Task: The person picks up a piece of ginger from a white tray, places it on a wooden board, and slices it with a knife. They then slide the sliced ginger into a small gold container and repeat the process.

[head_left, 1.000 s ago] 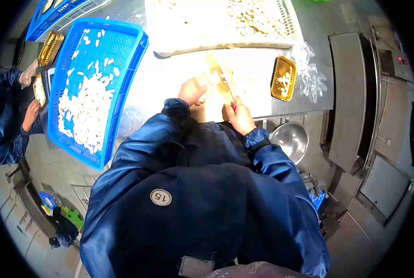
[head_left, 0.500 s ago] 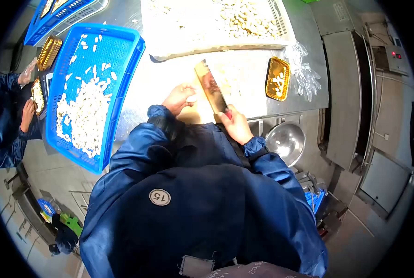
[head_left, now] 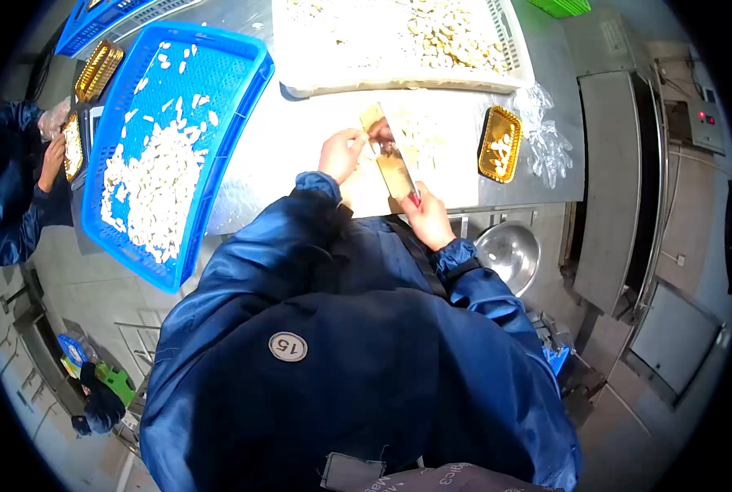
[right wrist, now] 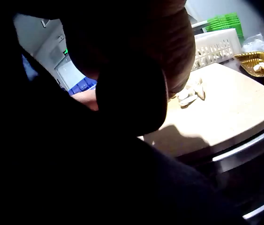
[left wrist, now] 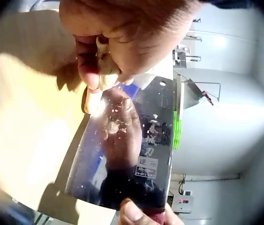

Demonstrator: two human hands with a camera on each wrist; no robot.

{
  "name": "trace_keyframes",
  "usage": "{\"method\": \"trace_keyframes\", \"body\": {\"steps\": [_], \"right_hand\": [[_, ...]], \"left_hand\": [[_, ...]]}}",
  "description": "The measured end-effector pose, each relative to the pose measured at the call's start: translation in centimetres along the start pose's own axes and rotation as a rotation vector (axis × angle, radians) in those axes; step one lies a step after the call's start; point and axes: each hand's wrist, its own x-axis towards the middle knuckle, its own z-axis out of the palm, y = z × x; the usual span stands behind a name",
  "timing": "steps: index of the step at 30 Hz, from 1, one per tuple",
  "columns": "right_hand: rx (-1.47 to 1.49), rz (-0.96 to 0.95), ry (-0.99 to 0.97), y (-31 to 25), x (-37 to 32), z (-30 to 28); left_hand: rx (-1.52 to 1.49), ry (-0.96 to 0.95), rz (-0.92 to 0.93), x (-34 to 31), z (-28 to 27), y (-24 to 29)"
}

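While right hand (head_left: 428,218) grips rectangular steel cleaver (head_left: 391,162), left hand (head_left: 340,154) pinches pale chunk (left wrist: 106,69).

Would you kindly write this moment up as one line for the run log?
left hand: pinches pale piece by cleaver blade | right hand: grips cleaver handle | below: cutting board

Blue perforated plastic crate (head_left: 214,70) at left, holding pale cut pieces (head_left: 157,189). White slotted tray (head_left: 399,83) at back. Gold foil tray (head_left: 513,123) at right, touching crumpled clear plastic (head_left: 549,141). Round steel bowl (head_left: 509,256) below counter edge.
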Motion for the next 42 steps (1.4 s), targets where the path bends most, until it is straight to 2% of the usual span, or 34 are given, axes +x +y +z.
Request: {"method": "trace_keyframes", "body": {"steps": [1, 2, 6, 10, 13, 18, 21, 22, 25, 28, 30, 32, 35, 36, 39, 40, 42], "right_hand": [[0.013, 0.009, -0.008, -0.2, -0.2, 0.5], [0.006, 0.026, -0.02, -0.4, -0.3, 0.8], [0.041, 0.016, -0.036, -1.1, -0.6, 0.8], [-0.018, -0.014, -0.023, -0.9, -0.9, 0.8], [-0.008, -0.032, -0.029, -0.7, -1.1, 0.8], [-0.003, 0.008, -0.056, -1.0, -1.1, 0.5], [0.009, -0.009, -0.05, -0.9, -1.0, 0.6], [0.015, -0.005, -0.057, -0.7, -0.9, 0.6], [0.027, 0.007, -0.062, -1.0, -1.0, 0.5], [0.007, 0.015, -0.059, -1.1, -0.9, 0.4], [-0.003, 0.028, -0.06, -1.2, -0.9, 0.2], [0.003, 0.046, -0.063, -1.7, -1.0, 0.0], [-0.004, 0.019, -0.045, -1.4, -0.7, 0.6], [0.002, 0.021, -0.048, -1.6, -0.6, 0.6], [0.025, 0.025, -0.048, -2.1, -0.3, 0.6], [0.035, 0.021, -0.045, -2.1, -0.3, 0.7], [0.039, 0.023, -0.046, -2.3, -0.3, 0.7]], "left_hand": [[-0.056, 0.045, 0.01, -0.4, -0.5, -0.1], [-0.048, 0.027, -0.062, -1.0, -1.3, -0.3], [0.01, -0.207, -0.202, -1.9, -1.3, -2.3], [0.179, -0.113, -0.172, -2.3, -0.9, 0.3], [-0.014, -0.079, -0.158, -1.6, -1.3, -1.2], [0.052, -0.327, -0.316, -2.6, -2.3, -1.4], [0.256, -0.401, -0.279, -2.4, -1.6, -1.8], [0.207, -0.368, -0.25, -2.5, -1.3, -2.0], [0.389, -0.392, 0.315, -2.8, -1.4, -4.1], [0.621, -0.331, 0.684, -2.4, -0.7, -5.1], [0.484, -0.228, 0.282, -1.7, -0.6, -4.2], [0.171, -0.105, -0.149, -1.6, -0.9, -1.3], [0.129, -0.1, -0.14, -0.9, -0.6, -2.1], [0.275, -0.091, -0.061, -0.6, -0.7, -2.1], [0.414, -0.16, 0.008, -0.4, -1.2, -1.8], [0.326, -0.196, -0.002, -0.6, -1.4, -1.4], [0.253, -0.248, -0.139, -0.8, -1.8, -0.3]]}}
